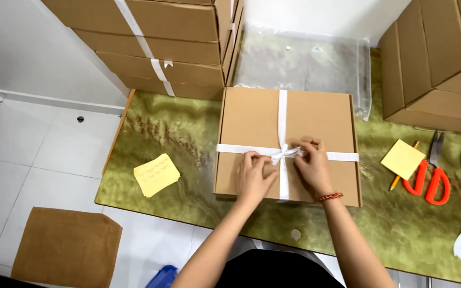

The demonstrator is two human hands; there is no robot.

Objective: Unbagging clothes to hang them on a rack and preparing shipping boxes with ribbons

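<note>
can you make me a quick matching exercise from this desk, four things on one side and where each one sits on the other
Things:
1. scissors
2. white ribbon knot
3. written yellow note
4. clear plastic bag

Places:
A. behind the flat box, at the far edge of the table
B. left of the box on the green table
C. on top of the box, between the fingers of both hands
D. right of the box, beside a blank yellow pad

Pairs: 1-D, 2-C, 3-B, 4-A

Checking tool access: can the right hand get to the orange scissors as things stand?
Probably yes. The scissors lie uncovered on the table, right of the box, but the right hand is pinching the ribbon knot.
</note>
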